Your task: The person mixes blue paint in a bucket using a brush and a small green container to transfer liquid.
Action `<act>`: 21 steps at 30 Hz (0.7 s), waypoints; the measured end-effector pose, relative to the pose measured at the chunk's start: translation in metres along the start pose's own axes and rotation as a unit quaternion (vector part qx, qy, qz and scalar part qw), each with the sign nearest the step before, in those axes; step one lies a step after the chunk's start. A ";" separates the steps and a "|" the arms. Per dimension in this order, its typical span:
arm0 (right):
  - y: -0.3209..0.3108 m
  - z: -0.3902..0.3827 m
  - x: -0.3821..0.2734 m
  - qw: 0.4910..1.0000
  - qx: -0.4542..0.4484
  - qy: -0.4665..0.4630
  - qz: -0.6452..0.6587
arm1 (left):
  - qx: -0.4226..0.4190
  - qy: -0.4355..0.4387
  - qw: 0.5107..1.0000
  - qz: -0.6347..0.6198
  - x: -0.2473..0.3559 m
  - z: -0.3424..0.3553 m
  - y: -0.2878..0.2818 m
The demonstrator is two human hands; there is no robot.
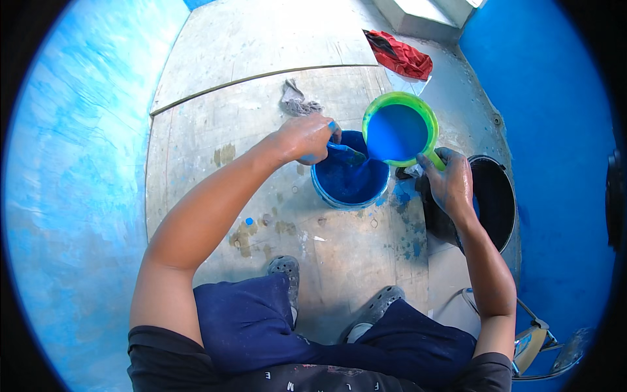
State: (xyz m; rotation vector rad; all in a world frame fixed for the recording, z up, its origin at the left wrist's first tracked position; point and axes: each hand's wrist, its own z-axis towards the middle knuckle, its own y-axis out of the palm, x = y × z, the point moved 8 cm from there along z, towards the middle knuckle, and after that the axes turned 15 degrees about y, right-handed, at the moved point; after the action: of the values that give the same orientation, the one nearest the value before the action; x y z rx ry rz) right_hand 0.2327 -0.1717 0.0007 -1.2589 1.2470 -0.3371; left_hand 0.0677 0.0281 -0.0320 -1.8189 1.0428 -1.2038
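Observation:
My left hand (308, 137) is closed around the blue handle of a tool (343, 151), whose lower end is in blue liquid inside a round bucket (349, 199) on the floor. My right hand (447, 179) grips the handle of a green dipper (431, 124) full of lighter blue liquid, tilted over the bucket's right rim, its contents running into the bucket. A large black bucket (499, 215) stands just right of that hand, partly hidden by it.
Paint-spotted boards (215, 111) form the floor between blue walls (72, 176) (548, 111). A grey rag (297, 98) and red cloth (400, 53) lie beyond the buckets. A white step (418, 16) is at the back, a metal-framed object (535, 336) at lower right. My feet (382, 304) are below.

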 end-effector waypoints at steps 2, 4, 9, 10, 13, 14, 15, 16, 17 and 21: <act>-0.002 -0.001 -0.003 1.000 0.008 -0.010 -0.004 | 0.018 0.009 1.000 -0.002 0.000 0.002 0.000; -0.002 -0.001 -0.004 1.000 0.018 -0.016 -0.011 | 0.021 0.009 1.000 -0.002 -0.005 0.005 0.004; 0.002 0.000 -0.002 1.000 0.006 -0.006 0.001 | 0.004 0.003 1.000 -0.009 -0.004 0.006 0.009; 0.002 0.001 -0.002 1.000 0.006 -0.003 0.002 | 0.006 0.007 1.000 -0.005 -0.006 0.009 0.010; 0.003 0.003 -0.001 1.000 0.016 -0.004 -0.010 | 0.011 0.012 1.000 0.001 -0.006 0.011 0.010; 0.003 0.003 0.000 1.000 0.022 -0.006 -0.017 | 0.012 0.013 1.000 0.002 -0.005 0.012 0.011; 0.004 0.003 0.000 0.999 0.024 -0.011 -0.021 | 0.010 0.013 1.000 0.004 -0.005 0.011 0.011; 0.004 0.004 -0.001 0.999 0.026 -0.016 -0.025 | 0.009 0.014 1.000 0.005 -0.005 0.011 0.012; 0.004 0.004 -0.001 0.999 0.028 -0.021 -0.030 | 0.008 0.014 1.000 0.007 -0.004 0.011 0.012; 0.004 0.003 -0.001 1.000 0.012 0.001 -0.024 | -0.001 0.011 1.000 0.009 -0.003 0.011 0.017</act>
State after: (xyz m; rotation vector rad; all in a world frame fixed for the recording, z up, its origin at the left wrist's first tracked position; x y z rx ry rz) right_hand 0.2333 -0.1677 -0.0032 -1.2704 1.2131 -0.3880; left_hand 0.0732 0.0247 -0.0517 -1.7985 1.0709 -1.2163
